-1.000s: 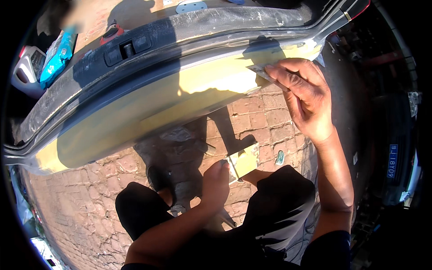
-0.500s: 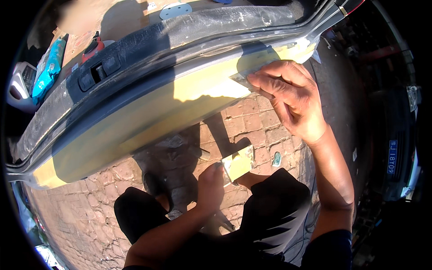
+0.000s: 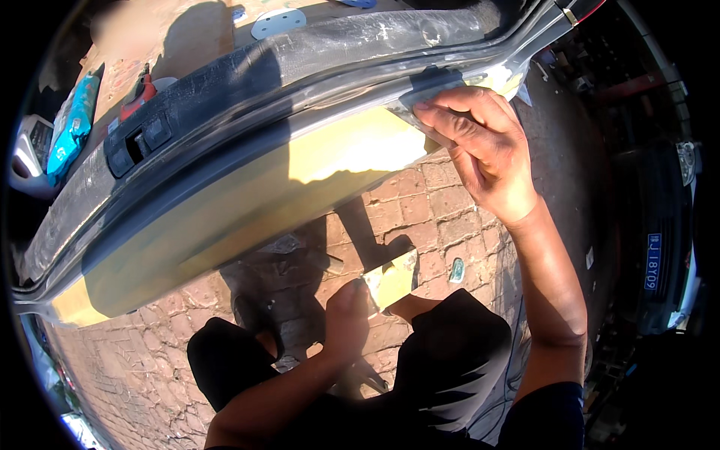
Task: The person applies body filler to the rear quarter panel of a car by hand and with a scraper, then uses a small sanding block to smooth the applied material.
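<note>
A car's rear panel, coated in smooth yellow filler, stretches across the view under its dark trim. My right hand pinches a thin flat putty spreader against the panel's right part, near its upper edge. Most of the spreader is hidden by the fingers and shadow. Lower down, between my knees, my left hand grips a small flat mixing plate. Yellow putty covers much of its face. The left fingers are partly hidden beneath the plate.
Brick paving lies below. Beyond the trim are a blue packet, a white jug, a red-handled tool and a pale perforated disc. Another vehicle with a blue plate stands at the right.
The spreader in my right hand has shifted slightly upward on the panel, toward its upper edge. My left hand keeps its hold on the plate. The whole view has shifted a little.
</note>
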A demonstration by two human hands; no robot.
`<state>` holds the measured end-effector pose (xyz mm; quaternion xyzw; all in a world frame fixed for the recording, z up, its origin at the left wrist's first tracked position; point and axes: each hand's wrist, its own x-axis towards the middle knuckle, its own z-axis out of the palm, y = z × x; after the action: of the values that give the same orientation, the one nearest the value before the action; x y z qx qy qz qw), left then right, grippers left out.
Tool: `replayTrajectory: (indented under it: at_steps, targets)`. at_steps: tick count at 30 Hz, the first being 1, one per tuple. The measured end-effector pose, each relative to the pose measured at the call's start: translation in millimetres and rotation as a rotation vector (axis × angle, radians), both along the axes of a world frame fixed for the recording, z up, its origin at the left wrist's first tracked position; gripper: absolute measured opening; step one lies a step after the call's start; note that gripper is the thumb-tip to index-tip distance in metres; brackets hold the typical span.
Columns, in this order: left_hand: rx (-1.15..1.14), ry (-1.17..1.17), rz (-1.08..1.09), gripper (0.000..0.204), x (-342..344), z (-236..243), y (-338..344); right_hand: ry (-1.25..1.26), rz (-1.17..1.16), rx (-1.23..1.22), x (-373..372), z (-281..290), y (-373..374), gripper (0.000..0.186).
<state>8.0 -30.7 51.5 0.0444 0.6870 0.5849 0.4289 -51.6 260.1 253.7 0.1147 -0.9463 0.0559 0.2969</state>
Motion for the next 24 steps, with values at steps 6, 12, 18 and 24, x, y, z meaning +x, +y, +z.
replayTrajectory:
  at_steps: [6,12,18,24]
  targets:
    - [0.01,-0.017,0.023,0.031,3,-6,6,-0.17,0.046,-0.054,26,25,-9,0.043]
    - [0.053,-0.081,0.057,0.025,6,-8,10,-0.055,-0.052,0.022,25,19,22,0.046]
    - [0.083,-0.122,0.076,0.02,8,-16,14,-0.046,-0.022,0.036,10,5,26,0.048]
    - [0.075,-0.145,0.072,0.021,4,-10,22,-0.09,0.026,-0.048,15,12,15,0.046]
